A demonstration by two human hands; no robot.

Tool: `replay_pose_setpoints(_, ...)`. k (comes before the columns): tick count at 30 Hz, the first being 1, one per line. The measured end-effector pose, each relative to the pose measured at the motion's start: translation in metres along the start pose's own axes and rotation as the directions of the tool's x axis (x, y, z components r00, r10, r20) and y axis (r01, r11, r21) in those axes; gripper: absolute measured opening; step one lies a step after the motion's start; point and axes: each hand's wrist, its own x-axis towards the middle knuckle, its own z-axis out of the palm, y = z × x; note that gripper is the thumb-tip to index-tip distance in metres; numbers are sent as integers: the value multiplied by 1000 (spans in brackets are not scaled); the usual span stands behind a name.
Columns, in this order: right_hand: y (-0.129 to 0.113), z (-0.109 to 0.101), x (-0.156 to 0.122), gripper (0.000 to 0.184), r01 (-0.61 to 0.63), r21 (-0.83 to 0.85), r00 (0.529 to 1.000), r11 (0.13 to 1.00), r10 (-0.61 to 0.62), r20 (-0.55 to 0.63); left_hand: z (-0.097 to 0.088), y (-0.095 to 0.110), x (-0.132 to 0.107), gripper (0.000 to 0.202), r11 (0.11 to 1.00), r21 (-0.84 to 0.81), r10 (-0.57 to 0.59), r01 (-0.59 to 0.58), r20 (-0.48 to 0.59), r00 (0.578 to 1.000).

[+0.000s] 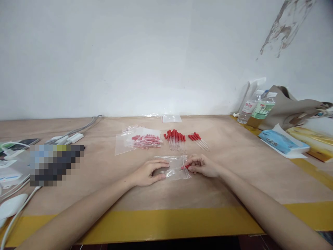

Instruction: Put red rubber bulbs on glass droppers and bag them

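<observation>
A small clear plastic bag [174,166] lies flat on the wooden table [234,180] between my hands. My left hand [149,172] rests on the bag's left part, thumb and fingers pinching its edge. My right hand [201,165] is closed in a pinch on a red-capped dropper [185,167] at the bag's right opening. Behind the bag lie a loose bunch of red-capped droppers [175,138], a smaller bunch [198,139] to its right, and filled clear bags of droppers [144,140] to its left.
Empty clear bags [170,118] lie by the wall. Two plastic bottles [256,108], a beige bag [293,107] and a blue tissue pack [282,141] stand at the right. Cables and white adapters [69,137] and a blurred patch [56,165] lie at the left. Yellow tape [166,222] lines the front edge.
</observation>
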Motion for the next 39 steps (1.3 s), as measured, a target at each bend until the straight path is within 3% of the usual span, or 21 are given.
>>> replay_pose_setpoints(3, -3, 8, 2, 29, 0, -69, 999, 998, -3, -47, 2, 2, 0, 39, 1000, 0, -18, 18, -11, 1000)
replay_pose_setpoints(7, -10, 22, 2, 35, -118, 31, 978, 992, 122, -167, 4, 5, 1, 39, 999, 16, -33, 33, -28, 999)
replay_pose_setpoints(10, -17, 26, 1, 42, -233, 87, 956, 969, 244, -164, 6, 4, 1, 40, 999, 36, -23, 25, -41, 999)
replay_pose_setpoints(15, -23, 31, 2, 43, -291, 172, 917, 941, 326, -230, 12, 3, 4, 41, 998, 61, -13, 17, -67, 998)
replay_pose_setpoints(19, -25, 24, 2, 28, -329, 209, 865, 921, 383, -324, 11, 5, 6, 39, 999, 31, -1, 3, -71, 997)
replay_pose_setpoints(24, -22, 2, -2, 24, -351, 283, 798, 893, 443, -408, 6, 1, 3, 37, 999, 33, -36, 39, -91, 995)
replay_pose_setpoints(32, -17, 3, -2, 21, -318, 277, 813, 907, 411, -413, 6, -2, 1, 36, 998, 45, -37, 41, -94, 995)
replay_pose_setpoints(37, -18, 3, -3, 21, -263, 202, 802, 943, 330, -497, 8, -2, 2, 37, 998, 58, -27, 32, -94, 995)
replay_pose_setpoints(39, -17, 2, -4, 22, -257, 247, 828, 934, 345, -442, 8, -2, 2, 37, 997, 62, -28, 35, -101, 994)
